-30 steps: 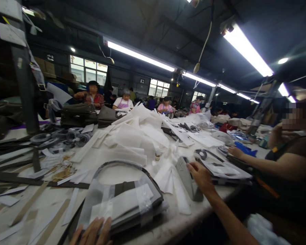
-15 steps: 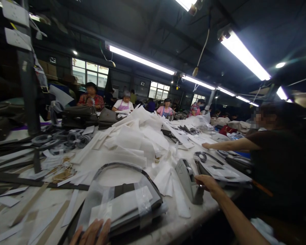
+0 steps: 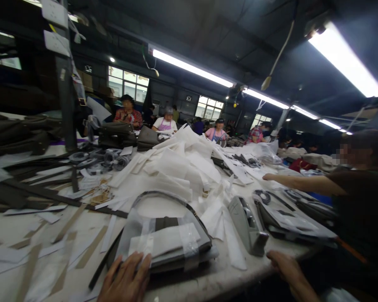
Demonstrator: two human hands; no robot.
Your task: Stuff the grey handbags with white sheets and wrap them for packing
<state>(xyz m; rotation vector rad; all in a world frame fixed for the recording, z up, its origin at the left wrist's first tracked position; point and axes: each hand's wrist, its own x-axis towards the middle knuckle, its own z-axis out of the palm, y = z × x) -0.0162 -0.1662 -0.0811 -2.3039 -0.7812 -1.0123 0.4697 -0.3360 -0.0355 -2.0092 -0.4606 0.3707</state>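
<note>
A dark handbag (image 3: 164, 225) with a curved handle lies on the table in front of me, wrapped in white sheet and clear tape. My left hand (image 3: 127, 272) rests on its near left edge, fingers spread and flat. To the right stands a grey tape dispenser (image 3: 247, 226), tilted in view. Just right of its near end is my right hand (image 3: 285, 266), apart from it, with its fingers drawn together. Whatever may be between those fingertips is too small to make out.
A large heap of white foam sheets (image 3: 185, 163) covers the table's middle. Strips and scraps (image 3: 91, 247) lie at left, below coiled straps (image 3: 113, 159). Another wrapped bag (image 3: 292, 220) lies at right, near a co-worker (image 3: 362, 201) reaching across. A post (image 3: 64, 92) rises at left.
My right hand has left the tape dispenser and come nearer to me, to its right. The view has swung left. My left hand remains on the bag.
</note>
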